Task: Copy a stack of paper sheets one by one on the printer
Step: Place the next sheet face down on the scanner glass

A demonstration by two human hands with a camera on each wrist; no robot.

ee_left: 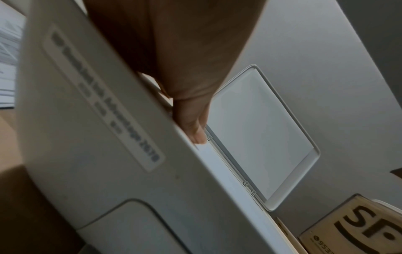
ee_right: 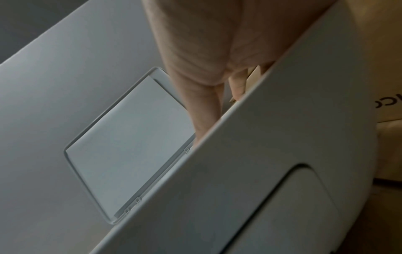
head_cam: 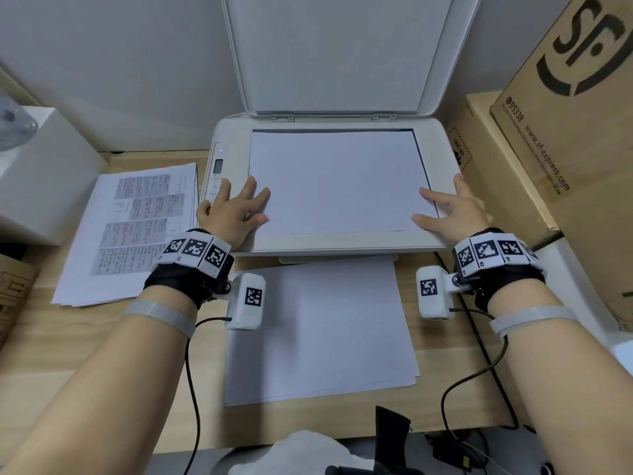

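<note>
A white printer [head_cam: 442, 145] stands on the desk with its scanner lid [head_cam: 335, 53] raised upright. A blank-side-up sheet [head_cam: 339, 180] lies flat on the scanner glass. My left hand [head_cam: 236, 207] rests with spread, straight fingers on the sheet's near-left corner, beside the control panel [head_cam: 216, 173]. My right hand [head_cam: 448, 209] lies flat on the near-right corner, fingers spread. In the left wrist view the left hand [ee_left: 191, 120] reaches over the printer [ee_left: 108, 154] edge; in the right wrist view the right hand [ee_right: 206, 103] does the same over the printer [ee_right: 272, 154].
A stack of printed pages [head_cam: 130, 231] lies left of the printer. White sheets [head_cam: 318, 330] lie in front of it, below the output slot. Cardboard boxes [head_cam: 565, 132] crowd the right side, a white box [head_cam: 41, 173] the left. Cables [head_cam: 191, 389] trail from both wrists.
</note>
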